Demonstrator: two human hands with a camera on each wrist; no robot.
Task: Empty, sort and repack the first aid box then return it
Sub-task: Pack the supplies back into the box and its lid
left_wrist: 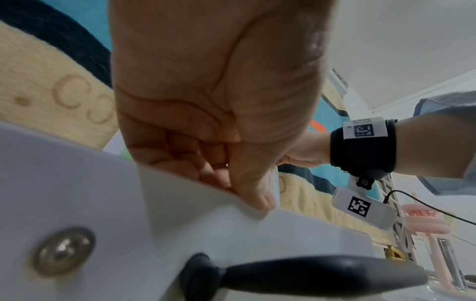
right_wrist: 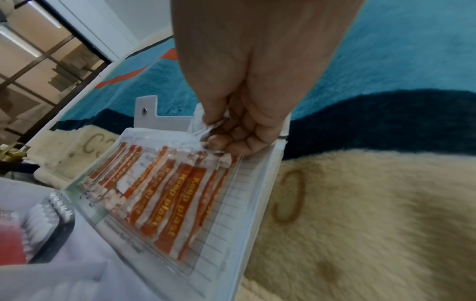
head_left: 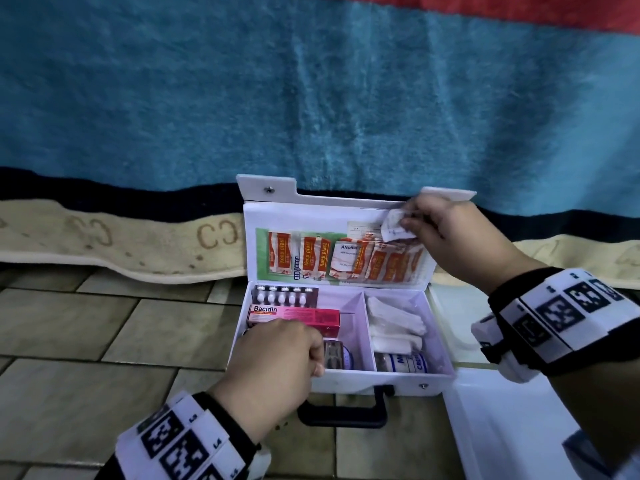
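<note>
The white first aid box stands open on the floor, its lid upright against a blanket. My left hand grips the box's front wall, thumb outside and fingers inside. My right hand pinches a small white sachet at the top right of the lid's clear pocket, above orange plasters. The right wrist view shows the sachet and plasters too. The left compartment holds a pink Bacidin carton and a blister pack. The right one holds gauze and a bandage roll.
A blue blanket with a cream edge hangs directly behind the lid. The box's black handle points toward me over the tiled floor. A white panel lies close to the box's right side.
</note>
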